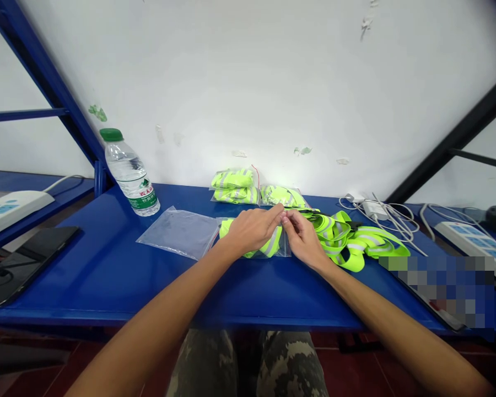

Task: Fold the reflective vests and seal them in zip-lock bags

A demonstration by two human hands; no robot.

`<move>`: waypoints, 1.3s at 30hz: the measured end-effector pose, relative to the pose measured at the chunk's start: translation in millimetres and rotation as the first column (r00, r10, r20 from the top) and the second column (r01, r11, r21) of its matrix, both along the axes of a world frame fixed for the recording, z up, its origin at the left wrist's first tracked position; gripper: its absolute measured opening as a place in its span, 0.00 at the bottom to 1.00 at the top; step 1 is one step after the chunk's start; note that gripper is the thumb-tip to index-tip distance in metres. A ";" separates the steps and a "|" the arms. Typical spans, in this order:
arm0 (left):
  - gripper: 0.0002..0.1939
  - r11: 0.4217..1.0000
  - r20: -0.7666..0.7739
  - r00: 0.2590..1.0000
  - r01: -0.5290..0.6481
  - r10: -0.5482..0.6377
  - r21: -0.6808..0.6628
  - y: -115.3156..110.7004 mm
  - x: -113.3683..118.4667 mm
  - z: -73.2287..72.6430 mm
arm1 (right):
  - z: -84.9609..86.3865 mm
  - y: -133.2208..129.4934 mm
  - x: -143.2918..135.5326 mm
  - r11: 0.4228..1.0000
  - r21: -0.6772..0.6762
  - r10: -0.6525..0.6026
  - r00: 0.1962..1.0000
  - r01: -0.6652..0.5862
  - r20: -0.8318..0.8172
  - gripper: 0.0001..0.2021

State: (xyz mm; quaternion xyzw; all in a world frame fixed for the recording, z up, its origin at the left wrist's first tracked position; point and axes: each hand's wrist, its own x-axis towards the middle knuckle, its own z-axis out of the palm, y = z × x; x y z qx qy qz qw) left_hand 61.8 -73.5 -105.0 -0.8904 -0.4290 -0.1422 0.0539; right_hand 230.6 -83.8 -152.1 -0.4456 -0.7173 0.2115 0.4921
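Note:
A clear plastic zip bag (275, 243) with a folded neon-yellow reflective strap inside lies flat in front of me. My left hand (252, 227) is over it, its fingertips closed at the bag's right edge. There my right hand (302, 238) pinches the same edge, thumb and forefinger together, meeting the left fingertips. Just left of the filled bag lies a flat, unfilled clear bag (177, 231). Loose yellow reflective straps (343, 237) with black buckles are heaped right of my right hand. My fingers partly hide the filled bag.
Against the wall are stacked bagged straps (233, 186) and another bagged strap (283, 196). A water bottle (132, 176) stands back left on the blue table (157, 286). White cables (391, 218) lie right. A dark tablet-like device (28, 264) is left; a pixelated object (446, 292) is right.

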 end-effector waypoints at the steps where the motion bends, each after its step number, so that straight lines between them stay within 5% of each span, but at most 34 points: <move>1: 0.25 1.000 0.000 1.000 -0.002 0.002 -0.002 0.2 0.1 -0.3 | 0.1 0.0 0.0 1.000 -0.001 0.006 1.000 -0.006 -0.024 0.13; 39: 0.22 0.996 0.144 0.986 -0.090 0.089 0.002 9.0 -6.4 -0.1 | 0.1 -2.9 4.4 0.999 0.036 0.008 0.969 -0.018 0.249 0.17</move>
